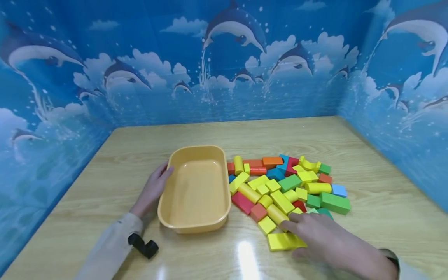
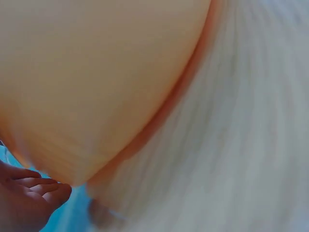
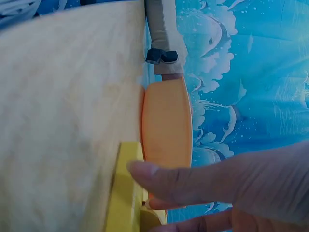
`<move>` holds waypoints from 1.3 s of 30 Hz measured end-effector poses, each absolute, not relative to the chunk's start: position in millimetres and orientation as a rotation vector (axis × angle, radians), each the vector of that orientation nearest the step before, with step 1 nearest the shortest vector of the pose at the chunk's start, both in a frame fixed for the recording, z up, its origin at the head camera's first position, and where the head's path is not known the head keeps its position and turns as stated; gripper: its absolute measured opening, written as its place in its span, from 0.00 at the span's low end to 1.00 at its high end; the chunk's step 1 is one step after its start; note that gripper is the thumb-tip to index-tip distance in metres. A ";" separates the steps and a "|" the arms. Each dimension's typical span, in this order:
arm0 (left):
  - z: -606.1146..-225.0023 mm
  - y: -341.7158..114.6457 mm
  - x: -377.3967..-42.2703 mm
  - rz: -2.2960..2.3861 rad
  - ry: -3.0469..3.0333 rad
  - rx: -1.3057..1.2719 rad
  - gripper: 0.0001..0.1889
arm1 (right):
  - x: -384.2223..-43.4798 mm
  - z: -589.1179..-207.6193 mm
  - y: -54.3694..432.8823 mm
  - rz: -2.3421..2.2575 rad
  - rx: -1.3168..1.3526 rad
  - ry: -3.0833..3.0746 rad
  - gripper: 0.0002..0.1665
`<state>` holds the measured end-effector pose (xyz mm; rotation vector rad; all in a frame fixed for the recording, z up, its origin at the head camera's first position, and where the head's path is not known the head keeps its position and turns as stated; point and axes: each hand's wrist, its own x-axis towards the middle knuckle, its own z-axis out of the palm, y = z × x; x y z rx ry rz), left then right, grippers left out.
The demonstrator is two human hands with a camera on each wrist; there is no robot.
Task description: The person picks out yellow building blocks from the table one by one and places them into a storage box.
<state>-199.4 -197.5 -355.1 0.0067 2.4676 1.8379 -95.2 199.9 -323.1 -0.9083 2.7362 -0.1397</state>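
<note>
A pale orange plastic basin (image 1: pixel 194 190) stands on the table with nothing in it. My left hand (image 1: pixel 154 188) holds its left rim, the thumb lapping over the edge; in the left wrist view, the fingers of the left hand (image 2: pixel 34 195) meet the basin's outer side (image 2: pixel 87 96). To the right, my right hand (image 1: pixel 318 237) reaches down at the near edge of a spread of wooden blocks. Its thumb and fingers are spread about a flat yellow block (image 1: pixel 281 242). In the right wrist view, the thumb (image 3: pixel 159 176) overlaps that yellow block (image 3: pixel 124 188); whether they touch is unclear.
Many coloured blocks lie close together right of the basin, among them a green block (image 1: pixel 335 203), a yellow cylinder (image 1: pixel 317 188) and an orange block (image 1: pixel 272 161). A blue dolphin-print cloth (image 1: pixel 224 97) walls the wooden table (image 1: pixel 140 142) at the back and sides.
</note>
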 end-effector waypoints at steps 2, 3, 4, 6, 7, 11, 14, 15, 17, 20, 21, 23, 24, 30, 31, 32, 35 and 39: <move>-356.1 -196.0 -198.3 1.973 2.279 -0.039 0.30 | -91.6 -326.4 200.7 -0.130 -0.897 2.788 0.28; -356.5 -195.5 -197.5 2.024 2.199 -0.066 0.30 | -90.1 -327.9 201.1 -0.123 -0.891 2.812 0.28; -357.0 -195.3 -196.8 2.044 2.161 -0.080 0.30 | -88.8 -329.4 201.4 -0.119 -0.877 2.832 0.28; -357.5 -195.3 -195.7 2.065 2.107 -0.112 0.31 | -86.3 -331.7 202.0 -0.115 -0.843 2.862 0.28; -357.5 -195.2 -195.1 2.064 2.101 -0.123 0.31 | -85.3 -332.7 202.3 -0.115 -0.827 2.867 0.28; -357.8 -195.3 -194.5 2.072 2.098 -0.150 0.32 | -82.5 -336.5 204.7 -0.138 -0.828 2.855 0.29; -358.0 -194.4 -194.4 2.091 2.092 -0.163 0.33 | -83.2 -338.8 206.5 -0.155 -0.874 2.834 0.28; -358.4 -193.8 -194.6 2.101 2.094 -0.159 0.32 | -83.6 -339.0 206.7 -0.151 -0.891 2.831 0.28; -358.9 -193.3 -194.8 2.105 2.104 -0.162 0.32 | -84.2 -339.5 207.3 -0.139 -0.954 2.825 0.26; -359.5 -192.7 -195.6 2.108 2.128 -0.162 0.31 | -85.7 -338.2 207.6 -0.131 -1.018 2.792 0.24; -359.8 -192.4 -196.0 2.109 2.138 -0.160 0.30 | -86.0 -337.0 208.0 -0.148 -1.037 2.773 0.23; -359.4 -191.7 -196.4 2.105 2.150 -0.163 0.30 | -87.4 -333.3 208.8 -0.195 -1.065 2.717 0.23; -359.2 -191.4 -196.5 2.101 2.155 -0.162 0.30 | -88.6 -330.9 209.2 -0.225 -1.066 2.681 0.23; -357.3 -191.6 -197.2 2.076 2.183 -0.166 0.31 | -98.6 -311.2 207.6 -0.412 -1.216 2.573 0.21; -357.1 -191.9 -197.2 2.068 2.184 -0.168 0.31 | -101.9 -307.2 205.2 -0.438 -1.244 2.578 0.21; -357.3 -192.4 -197.2 2.060 2.186 -0.166 0.31 | -105.4 -303.2 202.0 -0.468 -1.263 2.585 0.21; -357.8 -193.5 -196.2 2.048 2.189 -0.162 0.31 | -119.1 -293.8 185.8 -0.561 -1.270 2.610 0.22; -359.6 -194.9 -193.9 2.052 2.191 -0.158 0.31 | -136.8 -288.2 153.6 -0.644 -1.240 2.640 0.23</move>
